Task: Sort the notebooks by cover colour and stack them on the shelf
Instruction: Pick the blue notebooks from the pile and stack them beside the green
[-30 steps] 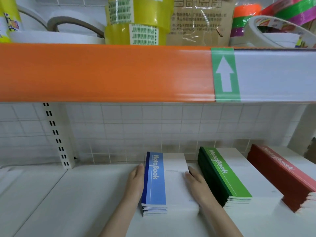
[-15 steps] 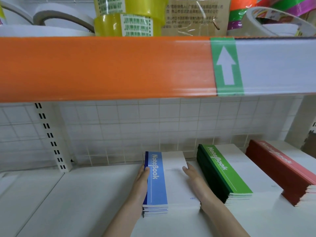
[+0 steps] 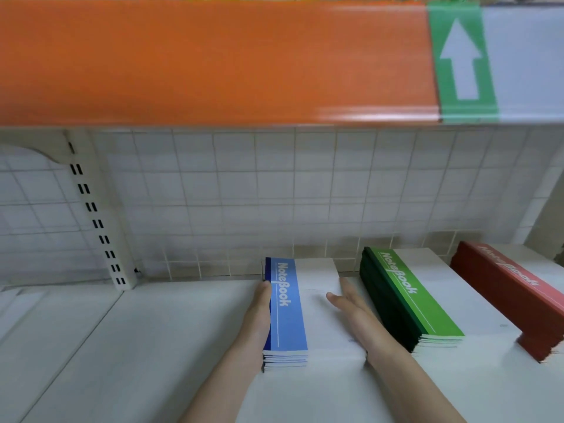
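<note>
A stack of blue-covered notebooks [image 3: 288,303] lies flat on the white shelf [image 3: 152,331], near its back. My left hand [image 3: 256,319] lies flat against the stack's left spine side, fingers straight. My right hand [image 3: 357,312] rests along the stack's right edge, its thumb over the white part of the top cover. Neither hand curls around the stack. Right of it sits a stack of green notebooks [image 3: 418,300], then a stack of red notebooks [image 3: 512,288] at the right edge.
An upper shelf with an orange front strip [image 3: 213,62] and a green arrow label [image 3: 460,59] hangs low overhead. A white wire grid [image 3: 274,193] backs the shelf. A slotted upright [image 3: 97,224] stands at the left.
The view has dropped, so the tape rolls on the upper shelf are out of sight. Both hands stay at the blue stack's sides; the right thumb now lies over the cover.
</note>
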